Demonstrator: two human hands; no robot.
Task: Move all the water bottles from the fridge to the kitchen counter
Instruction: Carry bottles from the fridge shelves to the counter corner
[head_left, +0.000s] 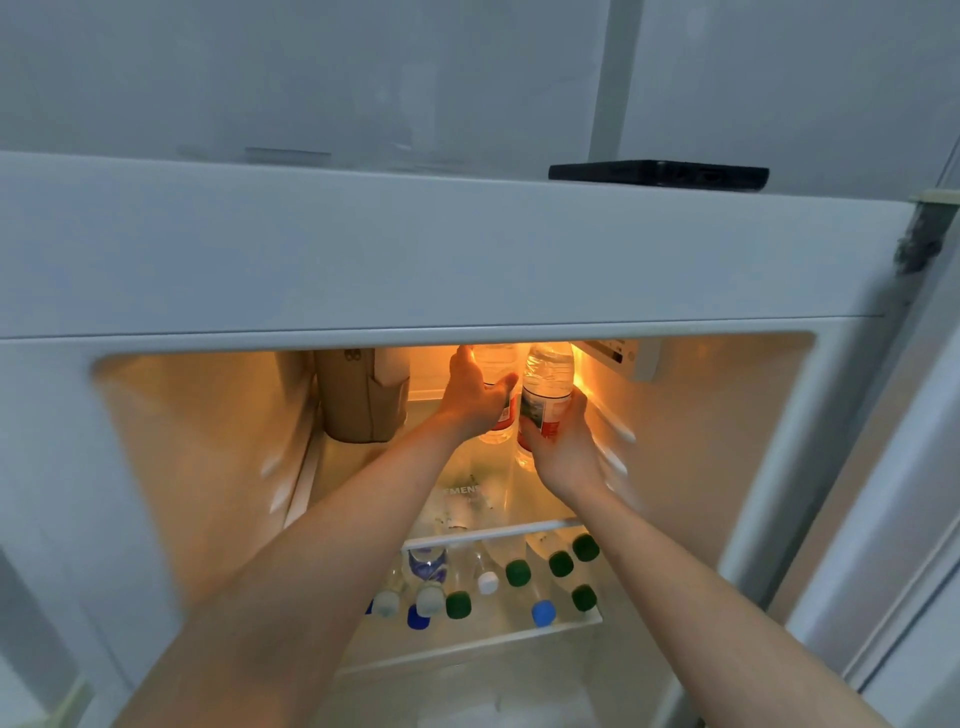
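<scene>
Both hands reach into the open fridge (467, 249), upper shelf. Left hand (475, 395) curls round the left water bottle (498, 364), thumb across its red label. Right hand (563, 441) grips the right water bottle (548, 379) low on its label; both bottles upright, side by side, under the lamp glow. Tan pouch (358, 397) stands at shelf left. Lower shelf (493, 532) carries more bottles, green caps (518, 572), blue cap (543, 613), white cap (488, 583) showing. Black flat device (658, 175) lies on the fridge top.
</scene>
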